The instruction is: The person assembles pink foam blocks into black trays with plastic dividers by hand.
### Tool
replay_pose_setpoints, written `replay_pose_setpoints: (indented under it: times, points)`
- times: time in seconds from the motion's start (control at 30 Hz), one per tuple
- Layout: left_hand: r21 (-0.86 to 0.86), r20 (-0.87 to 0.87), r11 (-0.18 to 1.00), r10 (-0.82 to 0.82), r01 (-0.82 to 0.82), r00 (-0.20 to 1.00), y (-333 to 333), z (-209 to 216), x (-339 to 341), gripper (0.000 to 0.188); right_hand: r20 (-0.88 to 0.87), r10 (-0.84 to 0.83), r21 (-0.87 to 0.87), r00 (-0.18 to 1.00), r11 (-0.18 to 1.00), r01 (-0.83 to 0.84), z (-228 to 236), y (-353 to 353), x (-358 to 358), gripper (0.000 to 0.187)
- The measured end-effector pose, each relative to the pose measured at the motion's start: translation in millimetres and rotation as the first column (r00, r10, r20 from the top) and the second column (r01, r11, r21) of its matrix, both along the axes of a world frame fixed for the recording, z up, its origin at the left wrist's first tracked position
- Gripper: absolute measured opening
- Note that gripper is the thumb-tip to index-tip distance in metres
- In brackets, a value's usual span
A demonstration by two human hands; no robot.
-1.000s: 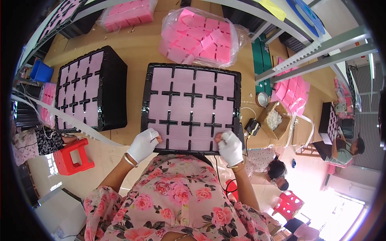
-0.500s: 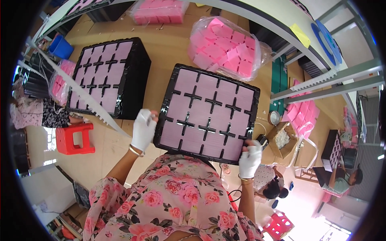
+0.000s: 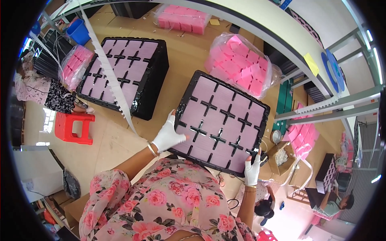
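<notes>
A black plastic tray (image 3: 196, 74) filled with pale mauve foam pads divided by black cross-shaped ribs lies in front of me. My left hand (image 3: 168, 135), in a white fingertip-less glove, is at its near left edge. Its thumb points over the pads and its fingers are spread along the side. At the near right corner my right hand (image 3: 252, 170), gloved alike, has thumb and finger on either side of the rim. A second tray of this kind, a tall black stack (image 3: 155, 76), stands to the left.
Bags of pink foam pieces (image 3: 241, 64) and pink blocks (image 3: 183, 20) lie at the back. A toothed white strip (image 3: 110, 74) hangs across the left tray. At right are an open cardboard box (image 3: 279, 158) and metal frame bars (image 3: 329, 116). A red stool (image 3: 74, 126) and co-workers are nearby.
My view has shifted, moving the scene mostly rightward. My left thumb has spread out over the tray's edge, and my right thumb and finger have opened around the near right corner.
</notes>
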State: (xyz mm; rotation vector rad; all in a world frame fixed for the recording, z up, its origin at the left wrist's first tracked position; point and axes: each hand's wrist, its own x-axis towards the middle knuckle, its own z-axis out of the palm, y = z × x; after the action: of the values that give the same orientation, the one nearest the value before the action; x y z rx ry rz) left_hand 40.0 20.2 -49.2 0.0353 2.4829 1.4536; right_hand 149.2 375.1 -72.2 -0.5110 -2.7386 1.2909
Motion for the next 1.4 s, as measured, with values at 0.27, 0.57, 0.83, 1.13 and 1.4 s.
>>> replay_pose_setpoints:
  times: [0.27, 0.57, 0.83, 1.13, 1.4]
  points:
    - [0.087, -0.069, 0.996, 0.008, -0.002, 0.998, -23, 44, -6, 0.097, -0.128, -0.035, -0.166, 0.991, 0.986, 0.013, 43, -20, -29, 0.080]
    - [-0.163, -0.516, 0.934, 0.194, -0.318, 0.834, -155, 79, -53, 0.061, -0.293, 0.238, -0.251, 0.926, 0.915, -0.315, 47, -132, -138, 0.080]
    - [-0.328, -0.471, 0.736, 0.417, -0.593, 0.778, -315, 61, -61, 0.052, -0.242, 0.380, -0.441, 0.893, 0.777, -0.450, 26, -299, -203, 0.073]
    - [-0.655, -0.273, 0.621, 0.337, -0.431, 0.901, -376, 37, -116, 0.065, -0.319, 0.375, -0.151, 0.870, 0.886, -0.437, -14, -386, -214, 0.082]
    - [-0.754, -0.251, 0.556, 0.247, -0.349, 0.936, -385, 41, -153, 0.062, -0.434, 0.356, 0.036, 0.828, 0.925, -0.378, 9, -401, -214, 0.074]
